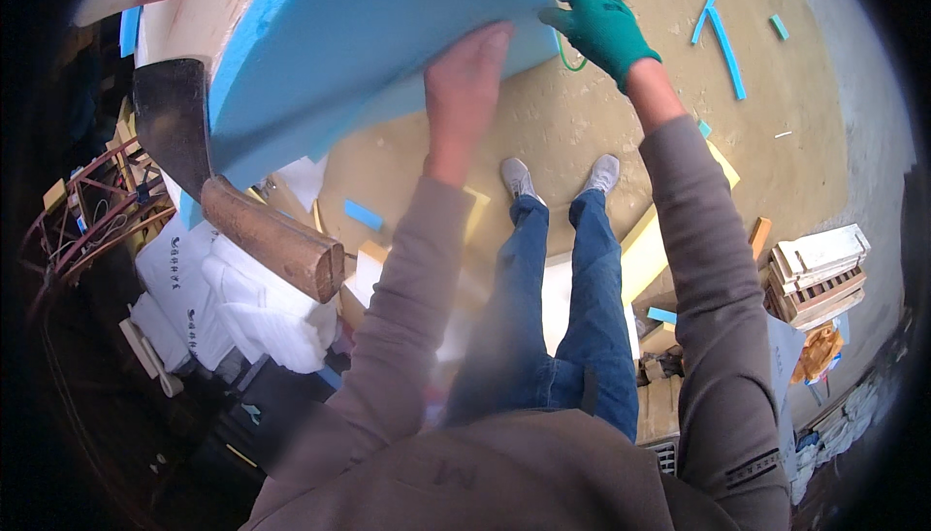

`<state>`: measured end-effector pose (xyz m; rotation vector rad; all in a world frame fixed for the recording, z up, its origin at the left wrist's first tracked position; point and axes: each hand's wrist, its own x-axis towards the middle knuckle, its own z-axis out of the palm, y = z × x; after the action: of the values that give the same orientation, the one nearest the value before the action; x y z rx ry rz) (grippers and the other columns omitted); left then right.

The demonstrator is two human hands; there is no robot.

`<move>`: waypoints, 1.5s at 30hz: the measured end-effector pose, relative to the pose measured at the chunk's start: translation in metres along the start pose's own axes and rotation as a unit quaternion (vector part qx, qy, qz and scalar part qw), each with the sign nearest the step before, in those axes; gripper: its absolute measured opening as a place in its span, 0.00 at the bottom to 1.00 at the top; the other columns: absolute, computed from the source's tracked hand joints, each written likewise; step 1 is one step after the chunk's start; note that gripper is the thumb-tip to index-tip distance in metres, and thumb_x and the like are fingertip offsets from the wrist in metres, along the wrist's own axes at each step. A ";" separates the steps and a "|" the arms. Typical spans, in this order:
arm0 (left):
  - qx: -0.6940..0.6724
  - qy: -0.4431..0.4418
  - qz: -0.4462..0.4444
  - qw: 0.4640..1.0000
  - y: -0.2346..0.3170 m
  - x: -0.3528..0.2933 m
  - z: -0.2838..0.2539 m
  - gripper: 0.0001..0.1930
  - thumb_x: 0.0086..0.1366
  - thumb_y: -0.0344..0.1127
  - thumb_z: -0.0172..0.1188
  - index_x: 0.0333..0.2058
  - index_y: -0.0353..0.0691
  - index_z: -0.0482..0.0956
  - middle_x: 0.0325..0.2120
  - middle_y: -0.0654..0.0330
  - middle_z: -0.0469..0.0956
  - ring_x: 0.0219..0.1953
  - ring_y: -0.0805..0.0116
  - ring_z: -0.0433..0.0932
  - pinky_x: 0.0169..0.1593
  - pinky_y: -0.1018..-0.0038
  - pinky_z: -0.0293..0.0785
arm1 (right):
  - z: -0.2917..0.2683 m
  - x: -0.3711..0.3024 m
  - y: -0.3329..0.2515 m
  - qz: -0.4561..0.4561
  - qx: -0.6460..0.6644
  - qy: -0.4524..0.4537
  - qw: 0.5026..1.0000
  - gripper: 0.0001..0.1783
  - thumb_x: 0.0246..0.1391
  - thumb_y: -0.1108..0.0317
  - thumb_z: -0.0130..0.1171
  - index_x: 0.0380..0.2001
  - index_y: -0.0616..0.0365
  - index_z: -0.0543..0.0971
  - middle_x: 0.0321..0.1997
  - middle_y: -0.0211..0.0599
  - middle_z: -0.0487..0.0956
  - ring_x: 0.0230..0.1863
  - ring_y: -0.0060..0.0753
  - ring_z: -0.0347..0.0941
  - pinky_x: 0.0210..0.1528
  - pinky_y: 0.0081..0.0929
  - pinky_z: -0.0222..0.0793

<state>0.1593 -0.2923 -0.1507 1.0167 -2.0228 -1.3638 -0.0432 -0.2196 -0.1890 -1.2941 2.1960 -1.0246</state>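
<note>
A large blue foam block (369, 36) fills the upper middle, its curved left side bordered by a pale surface. My left hand (465, 95), bare and slightly blurred, is closed against the foam's front part; anything inside its fingers is hidden. Near the foam's right end, my right hand (601, 27) wears a green glove. Its thumb and fingers are spread apart by the foam's edge. A green cord (574, 67) loops beside and behind this glove. Left of the foam rests a cleaver with a dark blade (173, 109) and a thick wooden handle (276, 240).
Blue foam strips (725, 51) lie on the tan floor at right. Stacked white wooden pieces (819, 264) stand farther right. White wrapped bundles (257, 298) and a reddish metal frame (97, 206) are at left. A yellow foam strip (645, 255) is beside my legs.
</note>
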 end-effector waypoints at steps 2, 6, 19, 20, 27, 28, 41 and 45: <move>-0.048 0.001 -0.001 0.999 0.008 0.002 0.003 0.15 0.79 0.36 0.61 0.53 0.31 0.88 0.47 0.55 0.90 0.51 0.69 0.85 0.62 0.70 0.77 | -0.010 -0.009 -0.007 0.027 0.107 0.040 0.993 0.29 0.65 0.52 0.66 0.67 0.44 0.79 0.54 0.37 0.89 0.52 0.39 0.86 0.52 0.43 0.80; -0.095 0.009 0.004 0.995 0.017 0.008 0.007 0.15 0.79 0.36 0.59 0.52 0.30 0.88 0.46 0.55 0.90 0.51 0.67 0.86 0.62 0.68 0.77 | -0.019 -0.021 -0.019 0.002 0.231 0.029 0.973 0.26 0.65 0.54 0.69 0.63 0.50 0.82 0.51 0.33 0.89 0.50 0.27 0.85 0.51 0.32 0.79; -0.132 0.037 -0.035 0.990 0.005 -0.036 -0.065 0.20 0.81 0.42 0.55 0.55 0.29 0.85 0.53 0.53 0.87 0.57 0.64 0.84 0.65 0.68 0.75 | -0.019 -0.058 -0.065 0.087 0.259 0.181 0.945 0.20 0.67 0.58 0.69 0.57 0.58 0.86 0.45 0.37 0.90 0.44 0.22 0.84 0.43 0.28 0.79; -0.190 0.044 -0.038 0.980 -0.001 -0.041 -0.080 0.21 0.81 0.42 0.54 0.56 0.29 0.84 0.54 0.52 0.87 0.59 0.63 0.83 0.67 0.67 0.73 | -0.015 -0.065 -0.076 0.107 0.273 0.109 0.950 0.18 0.69 0.61 0.67 0.56 0.58 0.87 0.47 0.34 0.90 0.45 0.19 0.82 0.47 0.24 0.77; -0.110 0.041 0.003 0.993 -0.043 -0.060 -0.109 0.17 0.77 0.40 0.59 0.56 0.37 0.85 0.53 0.49 0.86 0.59 0.59 0.83 0.64 0.62 0.74 | 0.037 -0.053 -0.128 -0.091 0.300 -0.116 0.942 0.15 0.69 0.63 0.60 0.51 0.57 0.88 0.48 0.43 0.89 0.48 0.38 0.86 0.54 0.36 0.77; -0.087 0.056 -0.011 0.995 -0.044 -0.060 -0.110 0.16 0.76 0.41 0.61 0.53 0.38 0.87 0.49 0.49 0.88 0.55 0.58 0.85 0.61 0.62 0.77 | 0.045 -0.043 -0.124 -0.077 0.295 -0.147 0.941 0.15 0.69 0.64 0.60 0.50 0.59 0.88 0.48 0.43 0.89 0.48 0.38 0.85 0.55 0.35 0.77; -0.040 0.191 -0.080 0.977 -0.040 -0.106 -0.138 0.14 0.74 0.39 0.69 0.48 0.34 0.84 0.35 0.56 0.85 0.36 0.69 0.85 0.42 0.71 0.80 | 0.080 -0.061 -0.156 0.090 0.355 -0.281 0.887 0.15 0.73 0.67 0.57 0.52 0.65 0.86 0.51 0.36 0.87 0.50 0.25 0.80 0.58 0.26 0.74; -0.117 0.330 -0.071 0.934 -0.047 -0.113 -0.148 0.17 0.69 0.38 0.74 0.48 0.36 0.77 0.35 0.58 0.77 0.30 0.72 0.79 0.37 0.72 0.77 | 0.102 -0.056 -0.186 0.150 0.451 -0.318 0.820 0.25 0.78 0.54 0.53 0.57 0.67 0.82 0.54 0.45 0.87 0.54 0.39 0.86 0.61 0.37 0.81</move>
<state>0.3505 -0.2948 -0.1375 1.3084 -1.2819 -1.0931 0.1584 -0.2681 -0.1176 -0.6505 1.0914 -1.0733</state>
